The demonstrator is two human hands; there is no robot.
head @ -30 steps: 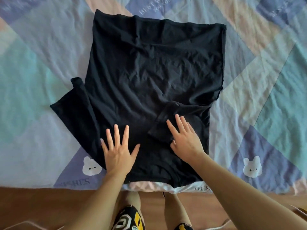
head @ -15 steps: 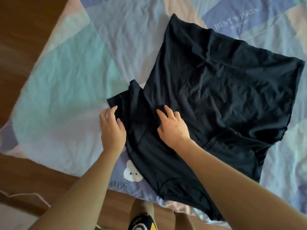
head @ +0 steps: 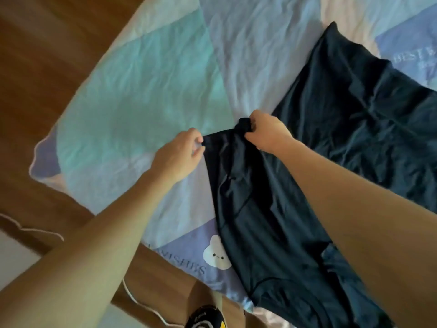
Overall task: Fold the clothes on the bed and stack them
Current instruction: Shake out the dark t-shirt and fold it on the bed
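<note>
Black, thin, wrinkled T-shirt (head: 331, 150) lies on the pastel patchwork bedsheet (head: 146, 95). My left hand (head: 177, 155) and right hand (head: 266, 133) each pinch its sleeve (head: 227, 143) edge, lifted now; before, both only touched it.

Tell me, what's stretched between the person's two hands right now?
In the head view, the edge of the black shirt's sleeve spans the gap: the left hand pinches one corner, the right hand grips the other. Nothing else lies between them.

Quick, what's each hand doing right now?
Left hand: pinching the black shirt's sleeve edge.
Right hand: gripping the same sleeve.
</note>
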